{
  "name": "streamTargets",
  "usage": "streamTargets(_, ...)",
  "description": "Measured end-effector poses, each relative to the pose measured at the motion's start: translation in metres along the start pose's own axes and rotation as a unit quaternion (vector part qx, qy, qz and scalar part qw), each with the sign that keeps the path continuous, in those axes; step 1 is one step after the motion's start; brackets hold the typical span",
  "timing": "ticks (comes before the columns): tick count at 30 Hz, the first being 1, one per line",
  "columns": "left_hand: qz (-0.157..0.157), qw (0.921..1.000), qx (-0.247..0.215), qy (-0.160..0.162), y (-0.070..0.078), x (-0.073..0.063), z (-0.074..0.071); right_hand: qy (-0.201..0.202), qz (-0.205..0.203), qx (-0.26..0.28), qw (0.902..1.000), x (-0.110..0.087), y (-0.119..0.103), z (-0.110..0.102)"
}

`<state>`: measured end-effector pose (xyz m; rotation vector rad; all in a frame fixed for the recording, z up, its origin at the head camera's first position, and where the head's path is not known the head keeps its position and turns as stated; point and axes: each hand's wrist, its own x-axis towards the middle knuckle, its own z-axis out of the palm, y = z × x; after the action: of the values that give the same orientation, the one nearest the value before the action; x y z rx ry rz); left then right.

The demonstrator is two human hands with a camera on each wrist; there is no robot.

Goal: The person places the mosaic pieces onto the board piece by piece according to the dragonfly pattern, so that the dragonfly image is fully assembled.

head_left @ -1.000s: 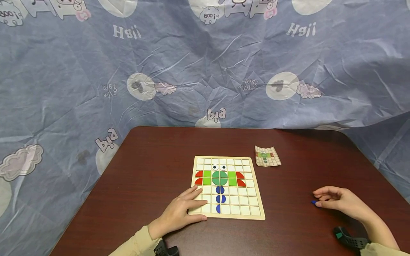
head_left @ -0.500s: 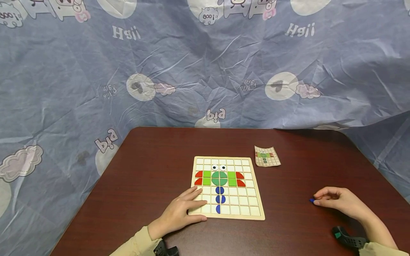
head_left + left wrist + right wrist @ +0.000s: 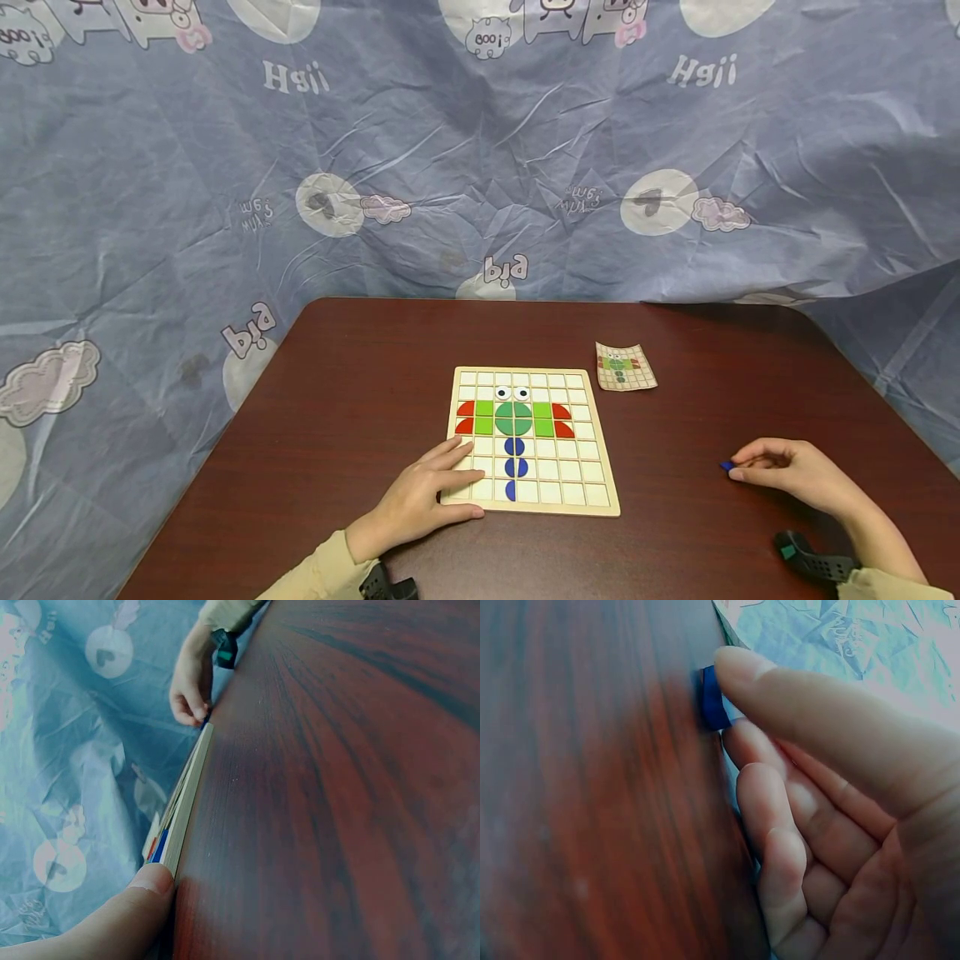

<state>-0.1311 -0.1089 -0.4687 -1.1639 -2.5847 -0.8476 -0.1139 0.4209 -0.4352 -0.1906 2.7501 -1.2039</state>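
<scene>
A square wooden grid board (image 3: 566, 471) lies on the table, with coloured tiles set in its squares. They form a figure: two eye tiles (image 3: 513, 393), a dark green circle (image 3: 513, 418), light green squares, red quarter shapes and blue half-circles (image 3: 516, 467) down the middle. My left hand (image 3: 423, 492) rests with spread fingers on the board's near left corner; the left wrist view shows its thumb (image 3: 154, 879) at the board's edge. Right of the board, my right hand (image 3: 783, 467) pinches a small blue tile (image 3: 714, 699) between thumb and fingers, low over the table.
Behind the board's right corner lies a small, slightly curled pattern card (image 3: 626, 367) printed with a similar figure. The dark red-brown table (image 3: 360, 375) ends at a blue printed cloth (image 3: 450, 167) hanging behind it. Black bands (image 3: 817, 558) are on both wrists.
My right hand has shifted slightly left with the blue tile, which now shows a little further out from the fingertips. The left hand and the board stay where they were.
</scene>
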Motion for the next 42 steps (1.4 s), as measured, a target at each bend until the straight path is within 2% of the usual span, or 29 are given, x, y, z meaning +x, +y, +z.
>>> streamTargets(7,0.004,1.0000,-0.001,0.003,-0.0002,0.0002,0.0005,-0.010,-0.013,0.010,0.9998,-0.0001,0.0011,0.0002)
streamTargets(14,0.002,1.0000,0.003,0.002,-0.0007,-0.0004,0.0010,0.002,-0.018,0.002,0.9998,0.0015,0.0016,0.0023)
streamTargets(29,0.001,1.0000,-0.001,0.006,-0.0007,-0.0015,0.0017,0.004,-0.083,-0.004,0.9965,0.0022,-0.0005,0.0043)
streamTargets(31,-0.003,1.0000,-0.002,0.002,-0.0006,-0.0015,0.0014,-0.002,-0.091,-0.004,0.9958,0.0021,-0.0009,0.0043)
streamTargets(38,-0.002,1.0000,-0.003,0.002,0.0002,-0.0002,-0.0003,-0.061,-0.133,0.002,0.9892,0.0039,-0.0010,0.0015)
streamTargets(42,-0.003,1.0000,-0.004,-0.001,0.0009,0.0009,-0.0010,-0.061,-0.137,-0.011,0.9886,0.0039,-0.0019,0.0013)
